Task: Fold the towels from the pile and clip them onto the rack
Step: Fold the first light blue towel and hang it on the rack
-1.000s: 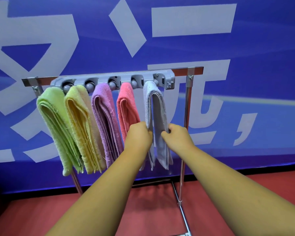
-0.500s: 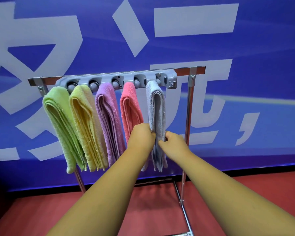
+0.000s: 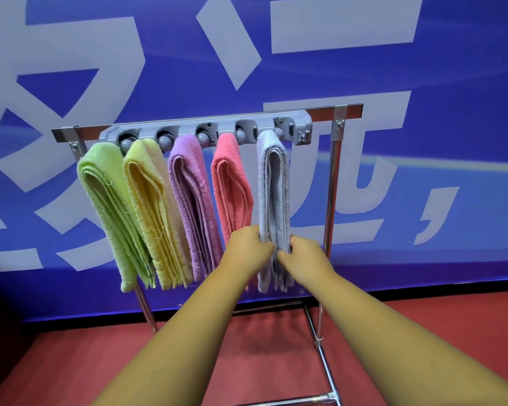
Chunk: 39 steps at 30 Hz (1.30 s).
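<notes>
Two bare forearms are reaching in from the bottom of the shot, over a red floor point(image 3: 71, 370). The left hand point(image 3: 248, 249) is curling its fingers around the left edge of the grey towel point(image 3: 273, 194), and the right hand point(image 3: 302, 257) is pinching the same towel from the other side, so both are closed on its lower part with the fabric squeezed between them. That grey towel is hanging folded from the last clip on the right of the grey clip bar point(image 3: 206, 130), which is sitting along the top rail of a metal rack point(image 3: 332, 200). Next to it, going leftwards, a pink towel point(image 3: 232, 186), a purple towel point(image 3: 191, 200), a yellow towel point(image 3: 153, 206) and a green towel point(image 3: 109, 200) are all hanging folded from their own clips, brushing against each other lower down. Behind everything a blue banner point(image 3: 423, 83) with big pale lettering is filling the wall.
</notes>
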{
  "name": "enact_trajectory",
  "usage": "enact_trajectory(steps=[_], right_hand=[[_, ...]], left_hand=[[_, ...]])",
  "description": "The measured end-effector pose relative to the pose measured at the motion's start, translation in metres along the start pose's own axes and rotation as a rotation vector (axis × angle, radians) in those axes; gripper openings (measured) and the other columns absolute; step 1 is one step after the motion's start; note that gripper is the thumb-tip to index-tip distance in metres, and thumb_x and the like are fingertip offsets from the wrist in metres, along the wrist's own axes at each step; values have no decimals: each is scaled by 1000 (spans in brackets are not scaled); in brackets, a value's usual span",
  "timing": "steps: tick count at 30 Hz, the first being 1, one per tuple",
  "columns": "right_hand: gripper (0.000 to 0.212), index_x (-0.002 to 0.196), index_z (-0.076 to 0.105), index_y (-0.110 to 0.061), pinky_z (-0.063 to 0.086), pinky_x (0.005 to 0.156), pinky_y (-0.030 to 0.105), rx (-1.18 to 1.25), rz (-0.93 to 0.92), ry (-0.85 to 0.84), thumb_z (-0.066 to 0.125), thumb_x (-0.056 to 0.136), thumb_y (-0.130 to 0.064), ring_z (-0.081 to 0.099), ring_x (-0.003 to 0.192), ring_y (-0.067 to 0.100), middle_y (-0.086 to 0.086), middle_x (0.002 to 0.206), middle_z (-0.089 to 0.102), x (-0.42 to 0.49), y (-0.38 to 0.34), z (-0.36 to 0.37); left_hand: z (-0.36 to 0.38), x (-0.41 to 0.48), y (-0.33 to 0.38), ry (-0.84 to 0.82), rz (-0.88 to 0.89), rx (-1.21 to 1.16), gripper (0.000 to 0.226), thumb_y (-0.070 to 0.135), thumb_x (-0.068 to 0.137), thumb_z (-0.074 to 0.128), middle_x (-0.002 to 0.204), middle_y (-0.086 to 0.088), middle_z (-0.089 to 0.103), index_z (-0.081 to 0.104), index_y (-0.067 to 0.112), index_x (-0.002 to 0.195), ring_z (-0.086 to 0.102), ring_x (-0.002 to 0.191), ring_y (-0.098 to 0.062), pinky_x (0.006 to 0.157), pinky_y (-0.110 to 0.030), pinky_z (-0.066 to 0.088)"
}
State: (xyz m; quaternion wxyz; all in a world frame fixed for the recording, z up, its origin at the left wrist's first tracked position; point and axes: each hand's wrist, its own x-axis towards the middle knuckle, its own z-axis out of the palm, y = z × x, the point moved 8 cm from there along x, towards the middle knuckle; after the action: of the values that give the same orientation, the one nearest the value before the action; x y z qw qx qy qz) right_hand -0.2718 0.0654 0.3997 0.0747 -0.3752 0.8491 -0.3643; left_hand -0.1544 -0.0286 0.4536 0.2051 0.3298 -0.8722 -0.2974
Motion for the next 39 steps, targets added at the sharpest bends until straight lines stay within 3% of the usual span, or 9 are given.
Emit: enact_trajectory(steps=[7, 11, 16, 20, 24, 27, 29, 32, 39], right_hand=[[26, 113, 69, -36, 61, 75, 39, 21, -39, -55, 70, 89, -45, 71, 82, 18, -7, 89, 73, 0, 1, 10], [10, 92, 68, -23, 57, 67, 37, -3, -24, -29, 64, 93, -33, 69, 76, 22, -3, 79, 71, 4, 4, 7], [21, 76, 59, -15, 47, 61, 37, -20, 30, -4, 58, 94, -24, 63, 72, 28, 5, 75, 66, 2, 14, -1], [29, 69, 52, -20, 40, 56, 33, -22, 30, 8, 61, 96, -26, 55, 64, 18, -2, 68, 60, -3, 20, -13], [22, 77, 62, -26, 44, 62, 31, -21, -64, -96, 64, 99, -23, 62, 71, 14, -8, 75, 67, -8, 14, -8], [13, 99, 75, -30, 44, 63, 14, 48, -105, -164, 65, 102, -22, 64, 73, -7, -14, 82, 74, -13, 9, -3], [17, 90, 73, -31, 40, 58, 9, 71, -107, -162, 66, 103, -22, 61, 65, -12, -16, 75, 71, -14, 11, -3], [15, 89, 74, -26, 48, 67, 18, 64, -95, -150, 67, 101, -21, 70, 81, 4, -10, 83, 76, -13, 15, -3], [24, 71, 55, -20, 39, 55, 33, -14, 10, -8, 57, 95, -20, 51, 62, 20, -2, 64, 59, -14, 24, -15]], left_hand=[[9, -4, -13, 19, 19, 41, 30, 8, 91, 55, 67, 6, 61, 52, 23, 65, 59, 72, -23, 57, -28, 39], [10, -2, -15, 32, 37, 33, 21, 7, 87, 54, 73, 0, 68, 59, 18, 71, 64, 75, -26, 60, -30, 42], [-2, -2, -30, 194, -39, 104, 13, 4, 90, 49, 87, -9, 65, 61, 10, 90, 62, 79, -33, 63, -36, 45], [-1, -6, -34, 245, -63, 142, 12, 8, 95, 48, 94, -13, 63, 59, 7, 98, 59, 81, -36, 66, -36, 41], [24, -8, -22, 109, 5, -11, 10, 15, 91, 55, 83, -2, 69, 65, 14, 90, 61, 76, -25, 59, -26, 38], [38, -11, -20, 34, -12, -111, 13, 29, 89, 64, 87, 4, 73, 69, 19, 95, 68, 82, -18, 63, -24, 44], [39, -13, -19, 32, -3, -116, 14, 32, 86, 67, 84, 4, 71, 67, 20, 93, 67, 79, -17, 64, -28, 46], [40, -14, -18, 33, 16, -75, 6, 21, 89, 64, 77, 5, 64, 60, 21, 85, 59, 72, -19, 57, -27, 40], [36, -13, -30, 132, -58, -1, 16, 14, 90, 48, 80, -10, 67, 61, 11, 82, 64, 76, -36, 65, -40, 54]])
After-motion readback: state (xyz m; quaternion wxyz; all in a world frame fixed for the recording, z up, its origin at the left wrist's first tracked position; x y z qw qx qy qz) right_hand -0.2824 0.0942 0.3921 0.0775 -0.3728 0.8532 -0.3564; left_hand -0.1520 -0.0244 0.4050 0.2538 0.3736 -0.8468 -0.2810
